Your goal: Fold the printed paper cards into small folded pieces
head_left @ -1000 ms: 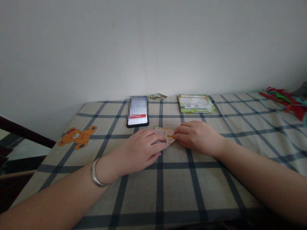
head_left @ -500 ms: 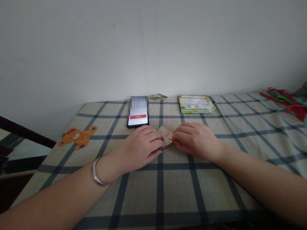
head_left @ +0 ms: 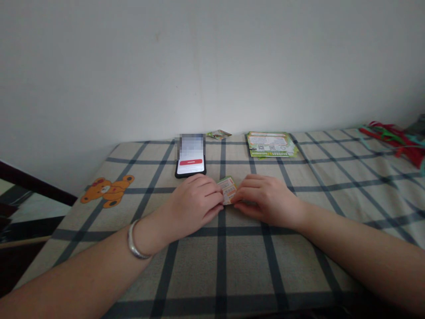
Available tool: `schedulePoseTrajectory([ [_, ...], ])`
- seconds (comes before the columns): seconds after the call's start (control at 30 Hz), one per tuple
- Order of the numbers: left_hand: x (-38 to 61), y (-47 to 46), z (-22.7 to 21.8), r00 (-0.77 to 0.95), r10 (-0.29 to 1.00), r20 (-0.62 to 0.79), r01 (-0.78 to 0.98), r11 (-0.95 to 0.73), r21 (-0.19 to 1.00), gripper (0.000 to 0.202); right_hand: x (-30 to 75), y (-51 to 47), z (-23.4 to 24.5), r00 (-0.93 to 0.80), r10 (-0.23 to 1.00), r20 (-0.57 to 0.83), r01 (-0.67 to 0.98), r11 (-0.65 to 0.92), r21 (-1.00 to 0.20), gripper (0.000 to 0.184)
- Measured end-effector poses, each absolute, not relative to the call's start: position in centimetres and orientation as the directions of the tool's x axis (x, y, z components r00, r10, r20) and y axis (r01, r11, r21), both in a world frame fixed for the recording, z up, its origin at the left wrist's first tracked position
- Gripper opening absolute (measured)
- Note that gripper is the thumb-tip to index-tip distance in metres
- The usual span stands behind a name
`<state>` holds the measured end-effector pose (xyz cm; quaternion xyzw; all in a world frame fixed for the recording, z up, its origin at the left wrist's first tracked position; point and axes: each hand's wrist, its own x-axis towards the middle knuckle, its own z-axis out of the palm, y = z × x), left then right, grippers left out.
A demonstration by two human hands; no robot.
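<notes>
A small printed piece of paper (head_left: 228, 189), green-edged with orange and white patches, lies between my hands close to the tablecloth. My left hand (head_left: 199, 198), with a silver bangle at the wrist, has its fingers closed on the paper's left side. On the right side, my right hand (head_left: 265, 197) pinches the paper's edge between thumb and fingers. The fingers cover parts of both sides. Just beyond my left hand lies a phone (head_left: 191, 168) with a lit screen and a red button.
A stack of green printed sheets (head_left: 270, 145) lies at the back by the wall, and a small folded paper piece (head_left: 219, 134) sits left of it. Red and green ribbon-like cloth (head_left: 395, 141) is heaped at far right. A bear figure (head_left: 109, 190) lies flat on the checked tablecloth (head_left: 195, 270).
My right hand has shifted slightly left and nearer to me, closer to my left hand. The paper has turned a little and shows less width between them.
</notes>
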<state>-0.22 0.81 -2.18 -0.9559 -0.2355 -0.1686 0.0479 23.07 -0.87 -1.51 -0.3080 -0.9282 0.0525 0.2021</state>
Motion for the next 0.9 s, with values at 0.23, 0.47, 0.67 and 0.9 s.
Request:
schedulePoseTrajectory([
  [0.23, -0.41, 0.78, -2.12, 0.823, 0.430, 0.371, 0.474, -0.880, -0.030, 0.012, 23.53, -0.35, -1.54, -0.684, 0.640, 0.351, 0.535, 0.766, -0.356, 0.004],
  [0.47, -0.46, 0.74, -2.05, 0.797, 0.456, 0.396, 0.509, -0.860, -0.034, 0.008, 22.99, -0.75, -1.43, -0.674, 0.612, 0.413, 0.508, 0.791, -0.342, 0.006],
  [0.67, 0.03, 0.20, -1.82, 0.808, 0.388, 0.442, 0.469, -0.879, -0.084, 0.015, 22.57, -1.00, -1.49, -0.710, 0.579, 0.401, 0.531, 0.814, -0.235, 0.011],
  [0.9, 0.00, -0.01, -1.80, 0.793, 0.365, 0.487, 0.467, -0.878, -0.102, 0.012, 22.73, -0.54, -1.59, -0.715, 0.569, 0.406, 0.536, 0.819, -0.203, 0.011],
])
